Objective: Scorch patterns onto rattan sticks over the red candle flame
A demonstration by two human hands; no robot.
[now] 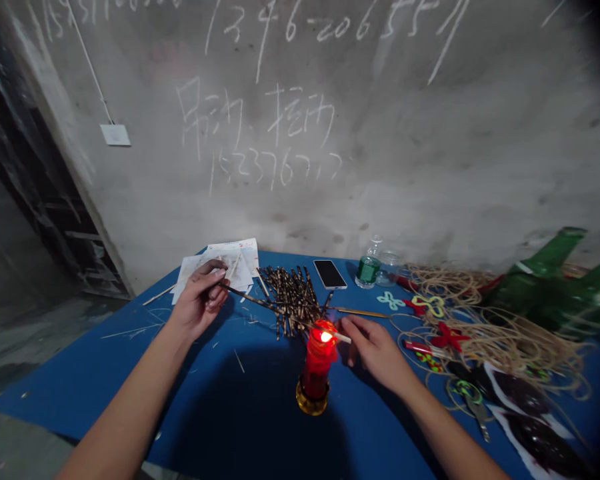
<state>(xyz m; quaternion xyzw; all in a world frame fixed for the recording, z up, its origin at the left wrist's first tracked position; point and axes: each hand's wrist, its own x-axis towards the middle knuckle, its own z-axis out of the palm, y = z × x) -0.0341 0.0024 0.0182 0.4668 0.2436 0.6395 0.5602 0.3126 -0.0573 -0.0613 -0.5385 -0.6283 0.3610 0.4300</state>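
A lit red candle [316, 370] stands upright on a gold-coloured base on the blue table. Its flame glows at the top. My left hand [203, 293], left of the candle, pinches the end of a thin dark stick [247, 295] that slants right and down toward the candle. My right hand [373, 347] is closed beside the flame, on a short pale stick [343, 338] whose tip reaches the flame. Behind the candle lies a heap of short sticks with dark scorched bands [293, 293].
White papers [240, 257] lie at the back left. A phone [330, 274] and a bottle with green liquid [369, 267] are near the wall. Tangled cord [515, 340], pliers [477, 410], a red star-shaped piece [449, 337] and green bottles [540, 277] crowd the right side.
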